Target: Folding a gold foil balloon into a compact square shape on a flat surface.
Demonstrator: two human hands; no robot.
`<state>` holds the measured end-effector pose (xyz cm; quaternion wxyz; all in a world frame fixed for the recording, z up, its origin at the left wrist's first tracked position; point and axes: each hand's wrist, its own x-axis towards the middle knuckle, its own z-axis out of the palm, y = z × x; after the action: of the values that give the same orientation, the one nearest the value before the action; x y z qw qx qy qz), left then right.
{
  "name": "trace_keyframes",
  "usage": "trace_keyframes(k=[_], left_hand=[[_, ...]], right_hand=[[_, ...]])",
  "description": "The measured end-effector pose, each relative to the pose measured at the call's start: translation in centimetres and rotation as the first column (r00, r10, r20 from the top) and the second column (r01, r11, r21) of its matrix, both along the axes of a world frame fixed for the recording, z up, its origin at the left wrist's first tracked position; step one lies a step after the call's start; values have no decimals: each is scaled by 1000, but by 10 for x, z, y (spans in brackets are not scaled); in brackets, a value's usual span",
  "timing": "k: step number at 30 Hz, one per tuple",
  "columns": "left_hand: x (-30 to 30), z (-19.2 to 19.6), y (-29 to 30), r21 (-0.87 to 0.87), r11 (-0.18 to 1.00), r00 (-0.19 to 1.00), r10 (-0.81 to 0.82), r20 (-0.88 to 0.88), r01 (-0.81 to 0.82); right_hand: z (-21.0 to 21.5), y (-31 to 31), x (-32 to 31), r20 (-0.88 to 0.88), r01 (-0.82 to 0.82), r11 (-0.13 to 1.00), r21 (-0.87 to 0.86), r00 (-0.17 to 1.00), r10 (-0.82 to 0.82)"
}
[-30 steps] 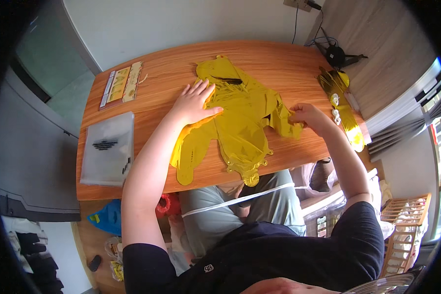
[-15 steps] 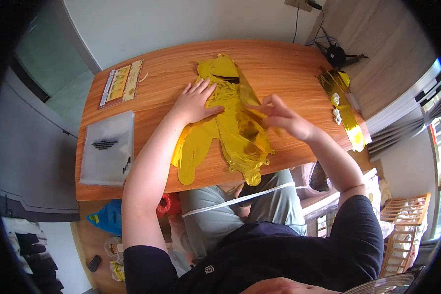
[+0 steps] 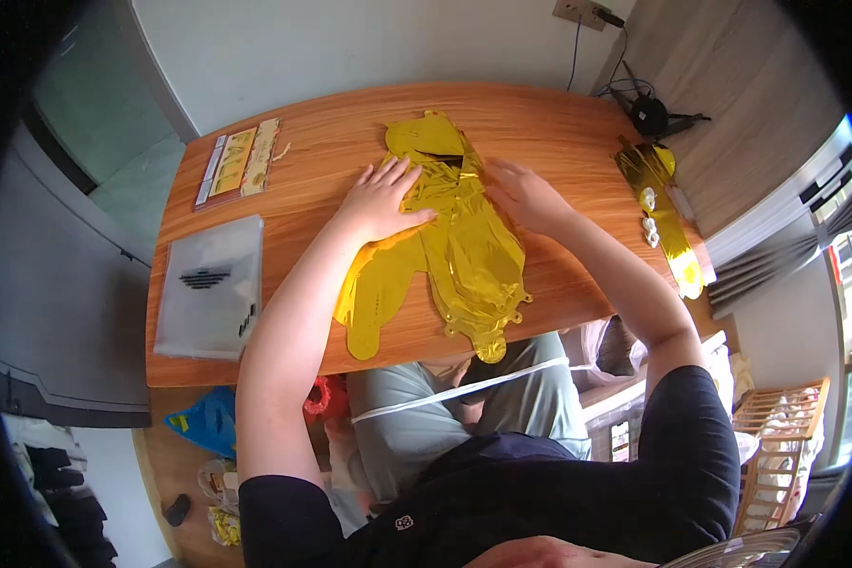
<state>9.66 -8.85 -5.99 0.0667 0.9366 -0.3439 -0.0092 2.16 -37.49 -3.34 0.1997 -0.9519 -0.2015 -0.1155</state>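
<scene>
A shiny gold foil balloon [image 3: 473, 256], flat and creased, lies in the middle of the wooden table [image 3: 331, 123]. Its near end has small tabs along the edge, and a rounded flap reaches toward the table's front edge at the left. My left hand [image 3: 382, 204] rests flat on the foil's left side with the fingers spread. At the foil's right edge lies my right hand [image 3: 528, 197], its fingers stretched out and touching the folded-in side.
A clear plastic folder [image 3: 208, 289] lies at the left, with a yellow printed card pack [image 3: 239, 163] behind it. Along the right edge are more gold foil [image 3: 677, 251], small white rolls [image 3: 649, 230] and a black router [image 3: 648, 114]. A blue bag [image 3: 204, 424] sits on the floor.
My right hand has moved forward and left from its lifted, curled pose and now lies on the foil's right edge. The right side of the foil looks flatter. My left hand has stayed in place.
</scene>
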Motion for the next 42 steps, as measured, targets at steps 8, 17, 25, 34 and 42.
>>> trace_keyframes(k=[8,17,25,34,42], left_hand=[[-2,2,0,7,1000,1000,1,-9,-1],[-5,2,0,-1,1000,1000,-2,-5,2],[0,4,1,19,1000,1000,5,19,-6],[2,-4,-3,-17,1000,999,-9,33,9],[2,-5,-2,-16,1000,999,-12,33,12]], right_hand=[[-8,0,30,-97,-151,988,22,983,153],[-1,4,43,-203,-162,987,0,966,159],[-2,3,53,-170,-221,970,-98,964,203],[-27,2,50,12,-157,965,-211,987,163],[-24,8,46,-90,-123,973,-197,990,107]])
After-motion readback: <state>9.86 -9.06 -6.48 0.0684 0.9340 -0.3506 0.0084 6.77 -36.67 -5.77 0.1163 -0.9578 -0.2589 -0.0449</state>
